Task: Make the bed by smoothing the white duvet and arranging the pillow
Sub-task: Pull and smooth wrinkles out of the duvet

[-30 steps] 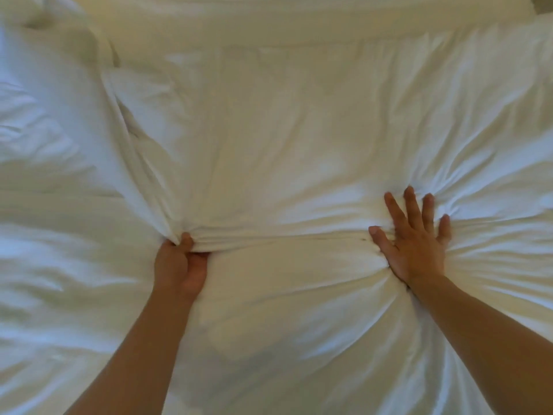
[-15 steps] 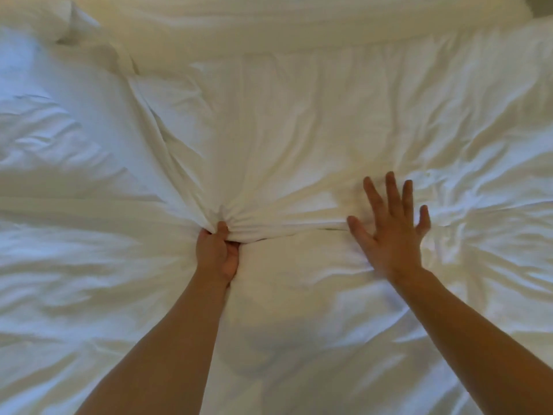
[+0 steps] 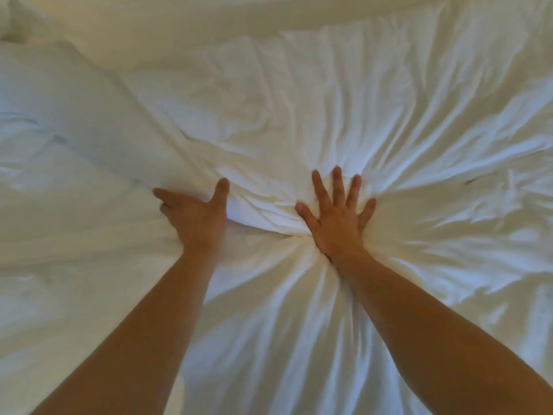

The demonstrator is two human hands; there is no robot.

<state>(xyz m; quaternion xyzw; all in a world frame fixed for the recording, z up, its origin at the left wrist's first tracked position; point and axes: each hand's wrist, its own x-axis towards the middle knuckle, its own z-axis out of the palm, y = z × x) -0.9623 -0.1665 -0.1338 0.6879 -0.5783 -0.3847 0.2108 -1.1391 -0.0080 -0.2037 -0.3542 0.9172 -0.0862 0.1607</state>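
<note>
Both hands lie open on the duvet (image 3: pixel 389 115): left hand (image 3: pixel 194 215) spread beside a fold (image 3: pixel 263 224), right hand (image 3: pixel 335 217) splayed, pressing. Creases radiate everywhere; smoothing looks barely begun, and no pillow is discernible.

Of the bed (image 3: pixel 239 16) only a smooth cream strip shows, beyond the far edge of the duvet (image 3: pixel 329 121). The duvet covers the rest, creased, its folds fanning from a bunched ridge at its middle.

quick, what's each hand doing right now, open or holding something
Left hand: open, thumb spread, resting on the white duvet.
Right hand: open, fingers spread flat, pressing the duvet.
</note>
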